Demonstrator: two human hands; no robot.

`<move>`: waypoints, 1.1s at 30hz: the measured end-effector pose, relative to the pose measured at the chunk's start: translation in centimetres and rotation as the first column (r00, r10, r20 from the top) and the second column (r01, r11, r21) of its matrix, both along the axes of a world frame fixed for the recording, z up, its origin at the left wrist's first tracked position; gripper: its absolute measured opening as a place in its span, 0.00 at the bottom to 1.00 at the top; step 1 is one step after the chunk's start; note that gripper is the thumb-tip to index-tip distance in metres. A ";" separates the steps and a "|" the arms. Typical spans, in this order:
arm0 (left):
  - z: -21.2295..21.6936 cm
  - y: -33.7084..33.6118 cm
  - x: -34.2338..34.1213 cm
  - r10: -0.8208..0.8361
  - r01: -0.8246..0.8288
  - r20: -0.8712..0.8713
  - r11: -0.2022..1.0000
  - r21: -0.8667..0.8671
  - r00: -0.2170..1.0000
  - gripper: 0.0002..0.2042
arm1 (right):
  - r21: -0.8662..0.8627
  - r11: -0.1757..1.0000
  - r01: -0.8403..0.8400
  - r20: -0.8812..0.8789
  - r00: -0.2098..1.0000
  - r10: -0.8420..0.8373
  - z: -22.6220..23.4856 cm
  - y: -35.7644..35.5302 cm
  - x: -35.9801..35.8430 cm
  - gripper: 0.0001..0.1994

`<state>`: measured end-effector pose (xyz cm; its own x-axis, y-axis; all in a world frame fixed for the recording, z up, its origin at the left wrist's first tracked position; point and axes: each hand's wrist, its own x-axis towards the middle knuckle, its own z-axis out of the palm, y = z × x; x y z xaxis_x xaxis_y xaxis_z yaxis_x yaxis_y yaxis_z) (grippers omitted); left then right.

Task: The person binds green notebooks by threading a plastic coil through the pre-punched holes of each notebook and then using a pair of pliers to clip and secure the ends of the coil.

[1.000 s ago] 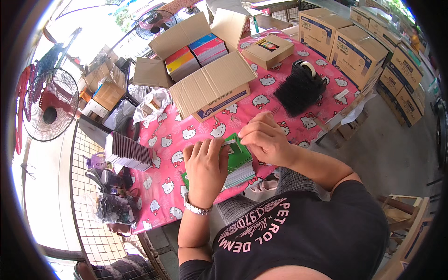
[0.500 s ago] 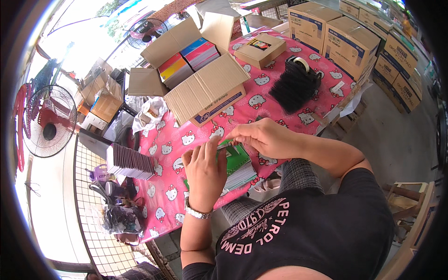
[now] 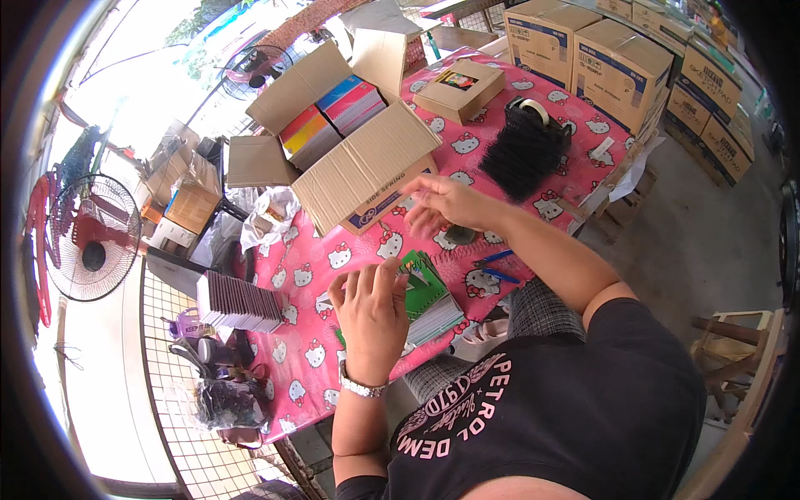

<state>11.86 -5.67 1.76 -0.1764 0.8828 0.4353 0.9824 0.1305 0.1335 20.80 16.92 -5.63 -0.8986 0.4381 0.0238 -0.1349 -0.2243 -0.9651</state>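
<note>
My left hand (image 3: 372, 312), with a metal-banded watch on its wrist, is closed over the left part of a green-covered notebook (image 3: 427, 285). Its fingers bend over the far edge and hide part of the cover. White page edges show along the notebook's right side, and dark wire loops stand at its far edge. Raised beyond the notebook, my right hand (image 3: 454, 204) has loosely bent, parted fingers, slightly blurred, with nothing visible in them. Below it on the table lie a thin coil wire (image 3: 457, 252), a small dark object (image 3: 460, 236) and blue-handled pliers (image 3: 500, 268).
An open carton (image 3: 367, 179) of colourful notebooks stands at the back. Nearby are a closed brown box (image 3: 460, 90), a pile of black coils (image 3: 523, 158) and a tape roll (image 3: 533, 108). Dark-edged notebooks (image 3: 240, 302) are stacked left. Large cartons (image 3: 621, 71) stand at the back right.
My right hand has lifted off the notebook and moved away from my left hand, toward the carton. The coil wire and pliers are now uncovered. My left hand stays on the notebook.
</note>
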 end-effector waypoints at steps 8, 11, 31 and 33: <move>-0.6 -1.1 -0.1 0.202 -0.205 0.032 0.969 0.138 0.979 0.16 | 0.762 0.534 -0.365 0.522 0.835 -0.175 -13.7 5.8 -1.3 0.22; -1.3 -0.7 -0.9 0.137 -0.146 0.061 0.974 0.172 0.989 0.16 | 0.258 0.938 -0.231 0.019 0.972 0.234 -0.8 3.7 -1.8 0.22; -0.8 -2.2 -3.1 0.124 -0.177 0.277 0.969 0.175 0.953 0.13 | 0.421 0.504 -0.754 0.290 0.639 0.712 9.6 1.9 -2.7 0.30; -1.1 -2.8 -3.1 0.124 -0.177 0.322 0.974 0.142 0.939 0.13 | 0.082 0.568 -0.819 -0.173 0.549 0.818 8.9 1.9 -2.8 0.30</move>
<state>8.78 -8.44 0.68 -0.4507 0.7554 0.4757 0.8595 0.2233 0.4599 17.99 18.79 3.25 -0.8487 -0.4836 0.2143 -0.0496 -0.3305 -0.9425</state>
